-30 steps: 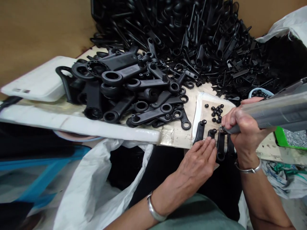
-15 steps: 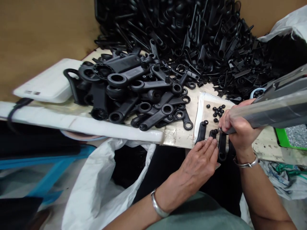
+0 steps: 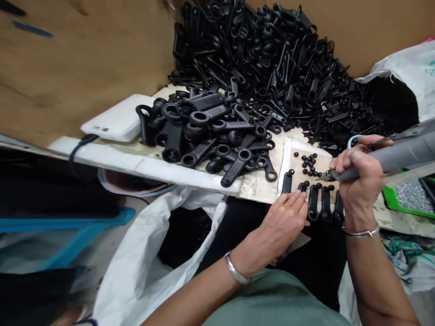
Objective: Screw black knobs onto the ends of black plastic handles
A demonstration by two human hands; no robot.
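My right hand is closed around a grey powered screwdriver, its tip pointing left above a row of small black plastic arms at the table's front edge. My left hand lies flat with fingers stretched out, pressing on the near ends of the leftmost arms. Several small black caps lie loose on a pale mat just beyond the row.
A heap of larger black arms lies left of the mat, with a big pile of thin black parts behind. A white box sits far left. A green tray of screws and a white sack are at right; another white sack hangs below.
The view has swung left and down. My right hand has lifted the screwdriver tip slightly right off the arms, uncovering more of the row. My left hand stays flat on the arms.
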